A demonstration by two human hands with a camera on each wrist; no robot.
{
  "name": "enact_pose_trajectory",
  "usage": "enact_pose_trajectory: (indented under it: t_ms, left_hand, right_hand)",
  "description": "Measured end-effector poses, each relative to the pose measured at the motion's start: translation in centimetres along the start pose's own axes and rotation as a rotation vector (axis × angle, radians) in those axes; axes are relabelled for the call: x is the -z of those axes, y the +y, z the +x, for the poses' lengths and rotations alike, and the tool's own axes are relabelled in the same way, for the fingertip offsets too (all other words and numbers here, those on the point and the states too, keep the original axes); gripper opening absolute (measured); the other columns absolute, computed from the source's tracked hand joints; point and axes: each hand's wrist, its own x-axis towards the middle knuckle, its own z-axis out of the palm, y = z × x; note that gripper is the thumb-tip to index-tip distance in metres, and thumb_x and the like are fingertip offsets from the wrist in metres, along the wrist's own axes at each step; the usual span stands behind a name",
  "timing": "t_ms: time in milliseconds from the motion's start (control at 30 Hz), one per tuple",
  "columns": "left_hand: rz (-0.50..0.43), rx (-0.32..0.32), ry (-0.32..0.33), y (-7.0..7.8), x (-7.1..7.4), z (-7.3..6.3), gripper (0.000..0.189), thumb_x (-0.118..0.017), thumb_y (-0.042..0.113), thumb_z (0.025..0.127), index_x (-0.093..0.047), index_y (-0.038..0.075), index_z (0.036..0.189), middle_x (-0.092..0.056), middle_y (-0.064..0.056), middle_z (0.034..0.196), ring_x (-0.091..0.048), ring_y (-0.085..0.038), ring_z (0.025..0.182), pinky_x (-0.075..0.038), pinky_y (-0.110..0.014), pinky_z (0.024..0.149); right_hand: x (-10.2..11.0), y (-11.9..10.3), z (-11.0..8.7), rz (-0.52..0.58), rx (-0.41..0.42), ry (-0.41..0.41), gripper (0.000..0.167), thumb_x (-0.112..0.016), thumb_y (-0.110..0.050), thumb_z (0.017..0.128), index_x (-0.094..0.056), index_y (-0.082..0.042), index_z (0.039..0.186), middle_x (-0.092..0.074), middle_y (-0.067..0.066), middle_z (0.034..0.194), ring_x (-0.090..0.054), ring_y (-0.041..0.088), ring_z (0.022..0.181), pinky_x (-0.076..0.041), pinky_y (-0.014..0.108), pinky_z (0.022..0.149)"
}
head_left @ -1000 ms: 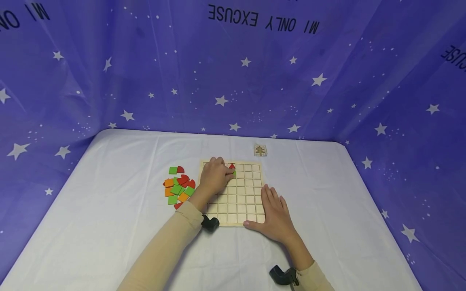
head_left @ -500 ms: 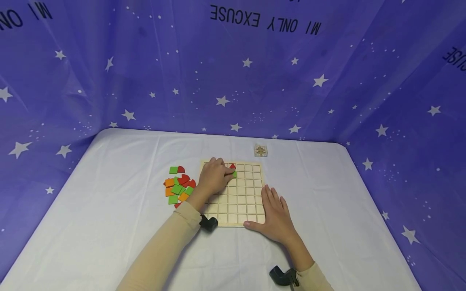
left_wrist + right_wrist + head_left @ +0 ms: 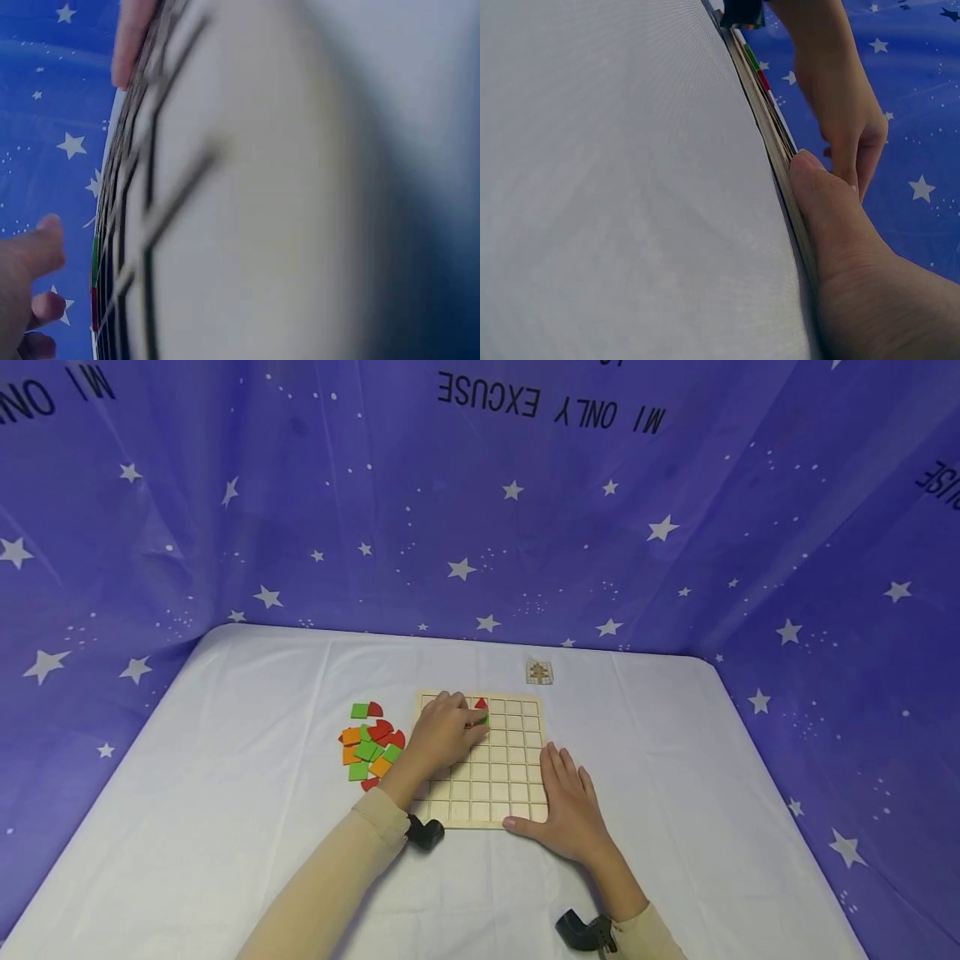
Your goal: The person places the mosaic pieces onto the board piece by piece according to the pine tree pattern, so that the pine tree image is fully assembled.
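A wooden grid board (image 3: 498,772) lies on the white table. In its far row sits a red triangle (image 3: 481,702), with a green piece (image 3: 485,720) in the cell just nearer, partly hidden by my fingers. My left hand (image 3: 441,739) hovers over the board's far left part, thumb and fingers apart; the left wrist view shows nothing between them, and the green piece (image 3: 95,259) and red piece (image 3: 94,307) lying on the board beyond. Along the board's right edge my right hand (image 3: 572,814) rests with straight fingers, its thumb (image 3: 821,187) against the near edge.
Left of the board lies a loose pile of green squares (image 3: 358,771), orange squares (image 3: 351,736) and red quarter circles (image 3: 396,739). A small card with a tree pattern (image 3: 538,672) lies behind the board. A purple starry curtain (image 3: 457,510) hangs around the table.
My left hand has drawn slightly back from the green piece, and its thumb and fingers have parted. My right hand keeps its place at the board's edge.
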Motion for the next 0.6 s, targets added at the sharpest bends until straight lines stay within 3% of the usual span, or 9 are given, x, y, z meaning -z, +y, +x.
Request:
enact_pose_trajectory:
  t_ms: [167, 267, 433, 600]
  left_hand:
    - [-0.019, -0.031, 0.037, 0.1, 0.3, -1.7, 0.034, -0.067, 0.036, 0.094, -0.072, 0.020, 0.123, -0.062, -0.002, 0.095, -0.050, -0.019, 0.086, -0.042, -0.036, 0.075]
    - [-0.045, -0.009, 0.050, -0.4, 0.9, -3.6, 0.037, -0.069, 0.036, 0.093, -0.071, 0.019, 0.126, -0.061, -0.001, 0.094, -0.048, -0.018, 0.086, -0.040, -0.034, 0.075]
    - [-0.073, 0.047, 0.106, -2.4, 2.3, -7.2, 0.041, -0.073, 0.033, 0.089, -0.069, 0.017, 0.127, -0.063, -0.002, 0.096, -0.049, -0.019, 0.088, -0.039, -0.034, 0.076]
    - [-0.061, 0.108, 0.182, -5.0, 4.0, -9.1, 0.045, -0.077, 0.029, 0.086, -0.068, 0.014, 0.128, -0.063, -0.006, 0.101, -0.051, -0.025, 0.094, -0.041, -0.041, 0.082]
  right_hand:
    - [-0.1, 0.0, -0.1, 0.005, 0.002, 0.000, 0.133, -0.058, -0.089, 0.067, -0.005, -0.009, 0.160, -0.006, 0.009, 0.168, -0.004, 0.029, 0.156, -0.005, 0.056, 0.121]
    - [-0.3, 0.0, -0.1, 0.013, 0.004, -0.007, 0.133, -0.058, -0.089, 0.068, -0.005, -0.009, 0.160, -0.006, 0.009, 0.168, -0.004, 0.029, 0.156, -0.005, 0.056, 0.122]
    - [-0.3, -0.1, 0.0, 0.008, 0.013, -0.009, 0.133, -0.057, -0.090, 0.067, -0.006, -0.009, 0.160, -0.005, 0.008, 0.168, -0.004, 0.029, 0.156, -0.005, 0.056, 0.122]
    - [-0.2, 0.1, 0.1, 0.009, 0.008, 0.007, 0.134, -0.059, -0.089, 0.066, -0.006, -0.009, 0.160, -0.006, 0.008, 0.168, -0.004, 0.029, 0.156, -0.004, 0.055, 0.122]
